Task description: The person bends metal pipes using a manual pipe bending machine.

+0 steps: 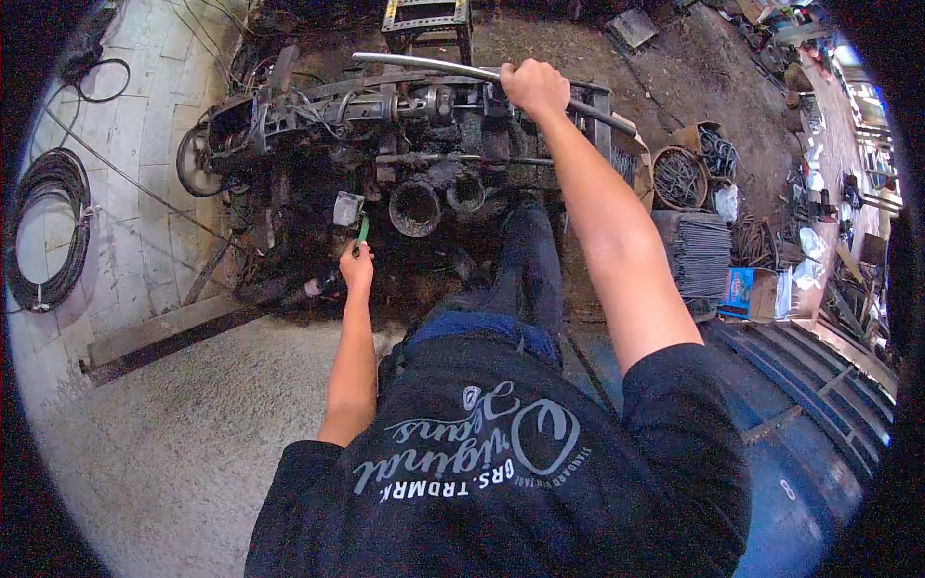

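Observation:
My right hand (536,88) is wrapped round a long, slightly bent metal rod (419,63) above the far side of a dark, greasy machine (414,164). The rod runs crosswise over the machine, its bare bright end out to the left. Lower down on the near left, my left hand (356,267) is closed on a slim green handle (363,231). Just beyond the handle's top is a small pale box-like piece (348,208), overlapping the machine's shadowed front. Two round, dirt-caked openings (415,209) face me to the right of it.
A handwheel (197,159) projects at the machine's left end. Coiled black cable (48,229) hangs on the left wall. To the right stand a basket of metal parts (679,180), a stack of dark rods (696,255) and a blue box (740,292). Behind is a yellow-edged stand (424,14).

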`<state>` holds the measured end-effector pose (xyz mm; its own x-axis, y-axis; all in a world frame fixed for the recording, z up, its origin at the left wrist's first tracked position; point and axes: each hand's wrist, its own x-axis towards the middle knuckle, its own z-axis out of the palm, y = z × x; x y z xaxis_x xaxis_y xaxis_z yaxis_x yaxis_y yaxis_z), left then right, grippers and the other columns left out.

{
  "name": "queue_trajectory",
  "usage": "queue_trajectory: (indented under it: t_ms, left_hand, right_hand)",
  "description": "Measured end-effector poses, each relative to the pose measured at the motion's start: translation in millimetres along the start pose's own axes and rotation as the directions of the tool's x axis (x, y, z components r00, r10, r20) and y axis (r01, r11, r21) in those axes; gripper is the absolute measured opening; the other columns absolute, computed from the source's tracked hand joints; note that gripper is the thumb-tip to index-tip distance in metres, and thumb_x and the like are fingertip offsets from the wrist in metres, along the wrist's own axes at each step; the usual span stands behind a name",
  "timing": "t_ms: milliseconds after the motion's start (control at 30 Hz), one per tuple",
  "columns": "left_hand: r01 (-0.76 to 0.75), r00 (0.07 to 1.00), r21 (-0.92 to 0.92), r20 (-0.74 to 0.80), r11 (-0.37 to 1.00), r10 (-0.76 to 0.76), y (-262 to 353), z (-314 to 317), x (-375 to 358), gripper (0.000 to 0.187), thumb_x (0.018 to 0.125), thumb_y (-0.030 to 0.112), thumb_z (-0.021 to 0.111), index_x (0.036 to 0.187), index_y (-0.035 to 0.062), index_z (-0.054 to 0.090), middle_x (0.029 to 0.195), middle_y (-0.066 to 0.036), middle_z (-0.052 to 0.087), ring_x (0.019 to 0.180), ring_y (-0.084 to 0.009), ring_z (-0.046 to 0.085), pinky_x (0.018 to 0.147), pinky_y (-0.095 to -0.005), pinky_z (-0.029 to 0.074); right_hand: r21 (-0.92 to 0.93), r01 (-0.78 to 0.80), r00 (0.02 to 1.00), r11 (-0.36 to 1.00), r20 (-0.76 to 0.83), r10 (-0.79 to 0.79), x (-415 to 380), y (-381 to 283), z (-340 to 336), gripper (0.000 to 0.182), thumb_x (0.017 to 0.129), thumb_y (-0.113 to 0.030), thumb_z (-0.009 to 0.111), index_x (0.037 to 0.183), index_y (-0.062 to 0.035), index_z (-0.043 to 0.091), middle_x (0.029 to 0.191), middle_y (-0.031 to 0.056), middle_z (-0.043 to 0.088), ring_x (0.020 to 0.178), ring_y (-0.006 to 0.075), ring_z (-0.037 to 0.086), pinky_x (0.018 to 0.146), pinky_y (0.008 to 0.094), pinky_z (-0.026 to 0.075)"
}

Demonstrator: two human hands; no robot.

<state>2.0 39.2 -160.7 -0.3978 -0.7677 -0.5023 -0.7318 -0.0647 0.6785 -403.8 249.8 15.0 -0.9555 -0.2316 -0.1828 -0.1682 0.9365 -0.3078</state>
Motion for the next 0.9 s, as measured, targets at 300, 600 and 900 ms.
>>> queue_trajectory:
  t_ms: [300,600,900]
  left_hand:
    - [-0.033,0.999,-0.004,-0.012,0.999,0.033,0.1,0.4,-1.1,0.042,0.095,0.022,0.052,0.13,-0.0005,0.05,0.086,-0.008,0.064,0.073,-0.0163,0.063,0.068,-0.0325,0.048]
    - [-0.015,0.999,0.119,-0.038,0.993,0.02,-1.7,0.1,5.9,0.04,0.092,0.025,0.054,0.123,-0.0012,0.056,0.093,-0.015,0.067,0.084,-0.0235,0.066,0.075,-0.0359,0.05]
    - [-0.027,0.991,0.48,-0.101,0.877,0.086,41.0,-3.2,-15.6,0.038,0.089,0.029,0.053,0.113,0.0007,0.063,0.099,-0.024,0.065,0.095,-0.0395,0.062,0.084,-0.0477,0.047]
  right_hand:
    - [-0.012,0.011,1.0,1.0,0.006,-0.011,3.2,-2.5,4.8,0.052,0.082,-0.046,0.043,0.093,-0.0033,0.071,0.097,0.0195,0.068,0.093,0.034,0.066,0.081,0.0427,0.051]
    - [-0.009,0.0,1.0,1.0,0.013,0.0,2.9,-0.1,2.8,0.052,0.082,-0.045,0.042,0.094,-0.0027,0.071,0.099,0.0205,0.067,0.094,0.0348,0.065,0.083,0.0423,0.051]
    - [-0.011,-0.001,1.0,1.0,0.014,0.001,5.8,-3.2,7.2,0.053,0.083,-0.046,0.043,0.094,-0.0024,0.071,0.099,0.0203,0.067,0.095,0.0349,0.065,0.084,0.0428,0.05]
